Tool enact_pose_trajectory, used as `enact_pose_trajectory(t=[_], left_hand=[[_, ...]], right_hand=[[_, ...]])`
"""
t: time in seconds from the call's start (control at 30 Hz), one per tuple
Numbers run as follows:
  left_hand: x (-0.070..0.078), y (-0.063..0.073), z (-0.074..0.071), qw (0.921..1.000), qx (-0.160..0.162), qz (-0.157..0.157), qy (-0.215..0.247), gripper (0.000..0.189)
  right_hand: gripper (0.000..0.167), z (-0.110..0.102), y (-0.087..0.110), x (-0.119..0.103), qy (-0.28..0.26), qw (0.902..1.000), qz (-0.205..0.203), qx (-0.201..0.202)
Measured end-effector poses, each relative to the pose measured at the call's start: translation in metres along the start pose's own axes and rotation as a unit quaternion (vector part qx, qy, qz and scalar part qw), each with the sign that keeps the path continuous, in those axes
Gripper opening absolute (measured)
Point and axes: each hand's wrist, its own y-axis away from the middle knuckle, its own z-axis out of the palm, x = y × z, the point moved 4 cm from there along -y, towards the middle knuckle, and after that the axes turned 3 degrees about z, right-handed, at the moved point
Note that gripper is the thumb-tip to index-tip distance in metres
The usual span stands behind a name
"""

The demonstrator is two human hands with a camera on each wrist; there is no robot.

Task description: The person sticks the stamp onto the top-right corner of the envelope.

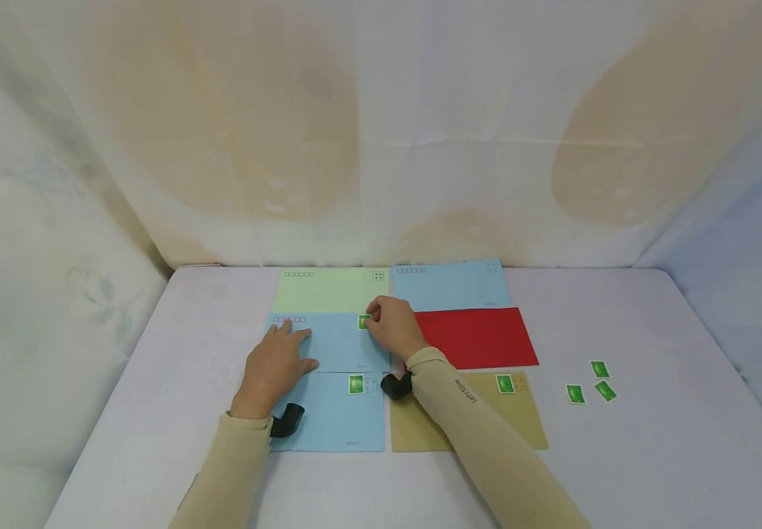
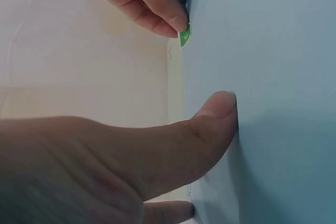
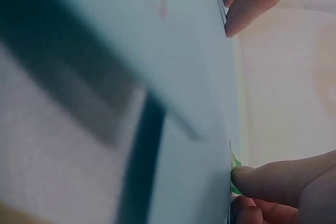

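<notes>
My right hand (image 1: pixel 395 325) pinches a small green stamp (image 1: pixel 364 322) between thumb and fingertips, at the upper right corner of the middle-left light blue envelope (image 1: pixel 337 345). In the left wrist view that stamp (image 2: pixel 185 36) stands tilted against the blue paper, partly covered by the thumb. With fingers spread, my left hand (image 1: pixel 276 367) rests on the left side of the same envelope, its thumb on the paper near the lower edge. The right wrist view has the right thumb (image 3: pixel 262 182) on the stamp.
Nearer me lie another blue envelope (image 1: pixel 328 419) and a tan envelope (image 1: pixel 420 433), each bearing a green stamp. A red envelope (image 1: pixel 480 338) lies right; pale green (image 1: pixel 334 294) and blue (image 1: pixel 453 289) ones are at the back. Three loose stamps (image 1: pixel 575 394) are at far right.
</notes>
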Motion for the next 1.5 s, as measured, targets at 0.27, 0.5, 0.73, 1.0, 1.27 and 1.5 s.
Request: enact_pose_trajectory(t=[0.27,0.5,0.73,1.0,1.27,1.5], left_hand=[[-0.0001,0.0003,-0.0018,1.0,-0.001,0.003,-0.001,0.06],[-0.0004,0.0005,-0.0031,1.0,0.005,0.006,-0.006,0.06],[-0.0013,0.0007,-0.003,1.0,-0.005,-0.002,-0.003,0.061],[-0.0016,0.0006,-0.0018,1.0,-0.006,-0.002,0.006,0.061],[-0.0025,-0.0012,0.0003,1.0,-0.005,-0.002,0.005,0.06],[-0.0029,-0.0004,0.001,0.9999,-0.015,-0.007,0.004,0.061]], right_hand=[[0.012,0.0018,-0.0009,0.0003,0.002,1.0,0.004,0.0],[0.013,0.0024,-0.0011,-0.0004,-0.005,1.0,0.0,-0.001],[0.014,0.0029,-0.0007,-0.0008,-0.004,1.0,0.006,-0.003],[0.013,0.0023,0.0005,-0.0002,-0.01,0.9999,0.004,-0.002],[0.011,0.0013,0.0006,0.0011,-0.016,0.9999,0.001,0.005],[0.009,-0.0035,0.003,-0.0015,-0.027,0.9996,-0.001,0.012]])
